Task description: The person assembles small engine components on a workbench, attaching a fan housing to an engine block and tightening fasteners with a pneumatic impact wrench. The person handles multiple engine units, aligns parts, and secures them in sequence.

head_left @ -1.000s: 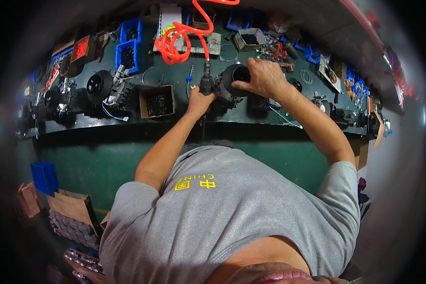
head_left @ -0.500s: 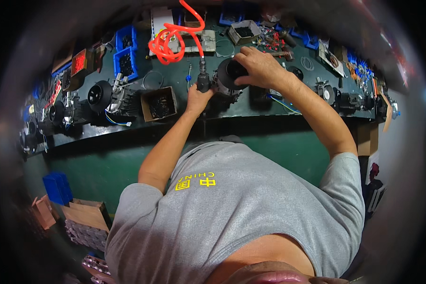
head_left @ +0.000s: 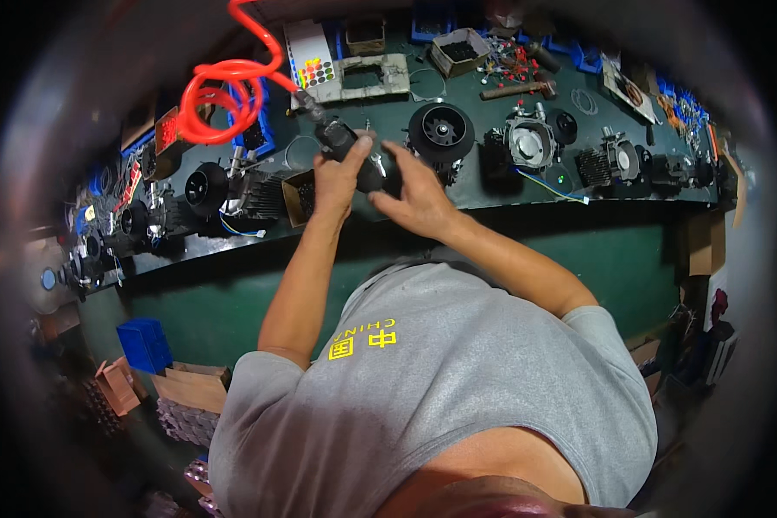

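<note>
A black air-powered driver (head_left: 335,135) is gripped in my left hand (head_left: 338,183), its tail joined to a red coiled air hose (head_left: 272,60). Its dark body tilts down toward my right hand (head_left: 419,200). That hand is beside the tool with thumb and fingers apart; whether the fingertips touch it I cannot tell. Just beyond my right hand sits a black fan wheel (head_left: 441,129) on top of a motor unit whose lower part is partly hidden. A cardboard box (head_left: 295,203) of small dark parts is partly covered by my left forearm and hand.
To the right, an open metal housing (head_left: 529,142) trails coloured wires over the bench edge. Another finned motor unit with a fan (head_left: 205,187) lies at left. A hammer (head_left: 518,90), a box of black parts (head_left: 457,52) and a worn pale plate (head_left: 373,78) are farther back.
My right hand has left the fan wheel and come down left to the driver. My left hand has lifted and tilted the driver leftward, and the red hose has swung left.
</note>
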Demonstrator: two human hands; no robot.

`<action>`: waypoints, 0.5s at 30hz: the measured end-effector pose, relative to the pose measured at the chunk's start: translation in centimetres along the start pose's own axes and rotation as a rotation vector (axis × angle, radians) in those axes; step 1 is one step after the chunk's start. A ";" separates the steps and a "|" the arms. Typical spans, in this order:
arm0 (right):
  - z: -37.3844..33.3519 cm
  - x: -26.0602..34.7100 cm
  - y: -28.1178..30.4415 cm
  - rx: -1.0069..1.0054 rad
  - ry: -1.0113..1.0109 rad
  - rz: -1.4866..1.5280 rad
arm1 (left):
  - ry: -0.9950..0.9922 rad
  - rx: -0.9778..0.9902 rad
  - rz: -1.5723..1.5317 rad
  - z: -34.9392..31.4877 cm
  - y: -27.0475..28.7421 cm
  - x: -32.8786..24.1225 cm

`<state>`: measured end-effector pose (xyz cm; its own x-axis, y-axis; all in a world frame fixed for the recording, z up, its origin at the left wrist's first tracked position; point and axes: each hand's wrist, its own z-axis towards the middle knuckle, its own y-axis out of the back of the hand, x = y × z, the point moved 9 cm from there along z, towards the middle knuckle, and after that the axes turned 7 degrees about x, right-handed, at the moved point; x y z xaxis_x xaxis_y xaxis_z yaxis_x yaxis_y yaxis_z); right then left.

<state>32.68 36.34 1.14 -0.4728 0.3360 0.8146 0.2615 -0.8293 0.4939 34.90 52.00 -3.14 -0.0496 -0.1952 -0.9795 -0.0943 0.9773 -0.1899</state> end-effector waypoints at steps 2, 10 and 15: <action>0.5 -1.7 -3.9 0.143 -0.278 0.366 | -0.037 -0.013 -0.038 -0.3 -0.3 -2.5; -0.6 -4.8 -5.7 -0.046 -0.360 0.477 | -0.187 -0.050 0.214 -2.7 4.7 -3.8; -1.6 -5.6 -5.4 -0.064 -0.394 0.436 | -0.402 -0.079 0.753 -4.0 2.6 -8.0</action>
<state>32.62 38.22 -6.56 0.0181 0.0888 0.9959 0.3046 -0.9492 0.0791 31.03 55.72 4.50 0.2279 0.5624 -0.7948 -0.2478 0.8229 0.5112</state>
